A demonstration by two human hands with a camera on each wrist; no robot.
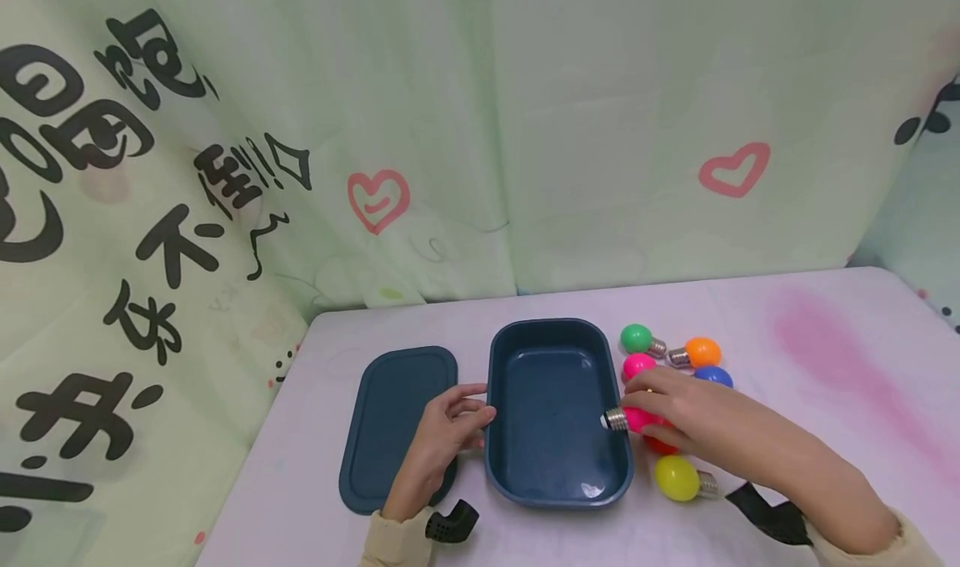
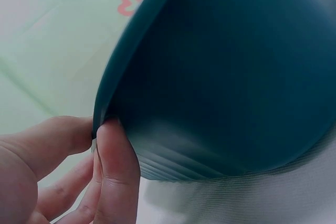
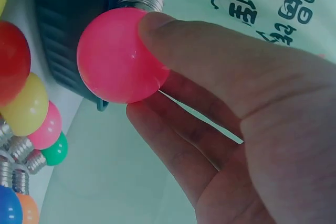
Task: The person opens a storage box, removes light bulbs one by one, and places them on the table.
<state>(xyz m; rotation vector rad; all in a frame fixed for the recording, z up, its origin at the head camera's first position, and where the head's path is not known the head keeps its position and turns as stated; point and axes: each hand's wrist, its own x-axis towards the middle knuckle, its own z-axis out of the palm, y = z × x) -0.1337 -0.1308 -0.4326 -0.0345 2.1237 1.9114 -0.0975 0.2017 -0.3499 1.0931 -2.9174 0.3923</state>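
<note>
A dark blue rectangular box (image 1: 558, 408) stands on the table with nothing inside it. My left hand (image 1: 450, 429) pinches its left rim between thumb and fingers; the left wrist view shows the box wall (image 2: 226, 77) close up. Over the box's right edge, my right hand (image 1: 678, 408) holds a pink light bulb (image 3: 118, 59) by its round part, with the metal screw base pointing left over the opening. Close to that hand lie a yellow bulb (image 1: 677, 478) and a red bulb (image 1: 662, 444), the red one partly hidden.
Further bulbs lie right of the box: green (image 1: 636, 338), orange (image 1: 703, 352), blue (image 1: 713, 375) and another pink one (image 1: 637, 366). A flat dark blue lid (image 1: 397, 417) lies left of the box, beneath the left forearm. A printed curtain (image 1: 600, 133) hangs behind the table.
</note>
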